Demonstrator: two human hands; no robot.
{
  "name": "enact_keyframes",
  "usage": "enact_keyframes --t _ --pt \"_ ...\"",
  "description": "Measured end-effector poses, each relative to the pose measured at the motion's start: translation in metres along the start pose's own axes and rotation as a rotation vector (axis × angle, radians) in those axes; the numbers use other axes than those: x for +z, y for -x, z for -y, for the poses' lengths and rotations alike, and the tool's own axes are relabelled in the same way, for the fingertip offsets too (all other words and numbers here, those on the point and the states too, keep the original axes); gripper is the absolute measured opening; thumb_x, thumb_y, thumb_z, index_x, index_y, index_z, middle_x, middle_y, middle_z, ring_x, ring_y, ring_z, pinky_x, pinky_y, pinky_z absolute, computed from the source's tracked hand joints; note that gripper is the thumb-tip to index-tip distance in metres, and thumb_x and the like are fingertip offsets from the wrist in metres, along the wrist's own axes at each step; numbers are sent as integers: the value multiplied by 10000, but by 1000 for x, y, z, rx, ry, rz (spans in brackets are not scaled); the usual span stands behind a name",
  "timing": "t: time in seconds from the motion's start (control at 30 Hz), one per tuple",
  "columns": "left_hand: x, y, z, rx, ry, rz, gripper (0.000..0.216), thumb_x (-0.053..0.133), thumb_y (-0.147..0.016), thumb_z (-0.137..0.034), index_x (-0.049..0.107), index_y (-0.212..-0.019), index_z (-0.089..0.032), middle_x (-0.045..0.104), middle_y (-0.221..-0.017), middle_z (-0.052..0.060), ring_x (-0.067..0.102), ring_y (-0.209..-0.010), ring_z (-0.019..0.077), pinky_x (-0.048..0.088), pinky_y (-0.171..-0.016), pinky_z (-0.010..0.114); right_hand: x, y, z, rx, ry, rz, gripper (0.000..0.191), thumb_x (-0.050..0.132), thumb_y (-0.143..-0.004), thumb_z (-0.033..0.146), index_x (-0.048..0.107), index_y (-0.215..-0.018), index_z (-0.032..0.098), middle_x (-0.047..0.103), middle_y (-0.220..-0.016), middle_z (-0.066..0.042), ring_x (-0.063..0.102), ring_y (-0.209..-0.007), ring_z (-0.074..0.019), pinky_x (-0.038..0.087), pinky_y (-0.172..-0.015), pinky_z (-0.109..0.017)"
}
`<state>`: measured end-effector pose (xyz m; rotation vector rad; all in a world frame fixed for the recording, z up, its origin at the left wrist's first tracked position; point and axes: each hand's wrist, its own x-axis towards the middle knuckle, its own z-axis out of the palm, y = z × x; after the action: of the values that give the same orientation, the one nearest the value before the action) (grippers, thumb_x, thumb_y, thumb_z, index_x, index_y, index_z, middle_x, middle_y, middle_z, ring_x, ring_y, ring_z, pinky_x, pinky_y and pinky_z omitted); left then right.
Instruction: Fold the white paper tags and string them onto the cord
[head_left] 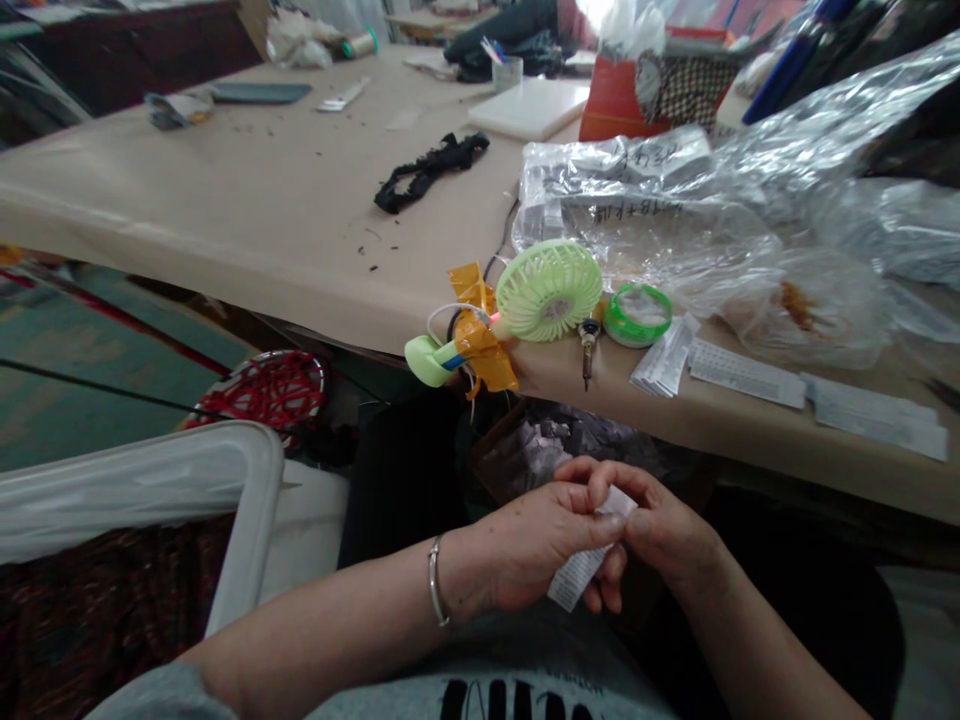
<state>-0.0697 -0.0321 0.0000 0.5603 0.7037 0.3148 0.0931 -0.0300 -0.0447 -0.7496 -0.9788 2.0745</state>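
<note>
Both hands meet over my lap, below the table edge. My left hand (544, 540) pinches the upper part of a small white printed label (577, 572). My right hand (660, 530) curls its fingers round the same label from the right. A silver bangle (435, 580) sits on my left wrist. Under the hands is a dark bag with a pile of small labels (547, 440).
The beige table (285, 220) carries a green mini fan (547, 290) taped at its edge, a green tape roll (637, 315), strips of white labels (742, 375), clear plastic bags (675, 220), a black fabric piece (431, 170) and a red box (615, 100). A white-rimmed basket (255, 480) stands at my left.
</note>
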Motion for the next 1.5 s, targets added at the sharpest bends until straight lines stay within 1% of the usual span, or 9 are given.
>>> enact_keyframes --t 0.13,0.27,0.4,0.5,0.67,0.87,1.0,1.17,1.5 --pt "-1 0 -4 53 22 -35 315 653 -746 -443 542 -705 -151 524 -562 -38 534 -450 76 391 -423 170 5 6 -2 -97 225 -221 293 712 -747 324 663 -1033 281 675 -1125 -35 668 -963 -194 553 -815 -320" --pt "-2 1 -10 125 36 -95 312 650 -747 -438 542 -710 -147 518 -555 -36 525 -451 72 381 -435 168 12 15 0 -354 754 -497 340 600 -851 307 610 -1191 293 676 -1143 -37 647 -1027 -198 522 -908 -329" --pt "0 0 -13 101 27 -135 237 653 -744 -362 569 -742 -141 519 -537 -38 514 -440 74 385 -451 182 18 18 2 -498 1112 -488 345 580 -864 303 617 -1204 253 656 -1181 -70 621 -1097 -218 501 -950 -335" --pt "1 -1 -13 100 22 -152 246 649 -750 -369 563 -721 -141 507 -534 -43 506 -435 69 382 -452 178 21 16 4 -463 1072 -521 336 562 -878 320 612 -1202 246 675 -1136 -72 652 -1028 -209 526 -900 -324" --pt "-1 -1 -14 181 -9 -172 333 615 -769 -469 526 -706 -154 509 -564 -34 503 -464 68 358 -441 166 21 5 8 -285 633 -631 242 607 -853 380 633 -1027 215 694 -818 -20 670 -693 -142 549 -639 -233" --pt "-4 -6 -18 244 -108 -274 305 548 -818 -426 521 -676 -157 505 -549 -25 472 -467 76 350 -458 183 18 -15 9 -117 353 -497 245 672 -795 422 593 -830 193 586 -489 50 541 -370 -118 451 -396 -221" --pt "-12 -13 -19 318 -223 -289 307 502 -849 -402 530 -669 -155 514 -564 -16 466 -503 86 367 -516 208 20 -24 14 -156 393 -501 240 651 -801 433 597 -781 199 558 -475 57 514 -371 -113 446 -404 -226" --pt "-25 -14 -29 572 -608 -422 203 509 -852 -257 613 -717 -148 574 -668 -6 502 -668 112 385 -642 219 20 -32 26 -363 668 -612 184 656 -785 365 639 -724 193 624 -706 2 584 -638 -129 485 -588 -215" --pt "-36 -16 -49 769 -985 -639 249 475 -909 -276 673 -790 -184 677 -739 7 581 -670 116 415 -660 217 20 -45 36 -376 920 -708 194 606 -806 365 641 -733 189 607 -638 5 555 -589 -125 454 -563 -209"
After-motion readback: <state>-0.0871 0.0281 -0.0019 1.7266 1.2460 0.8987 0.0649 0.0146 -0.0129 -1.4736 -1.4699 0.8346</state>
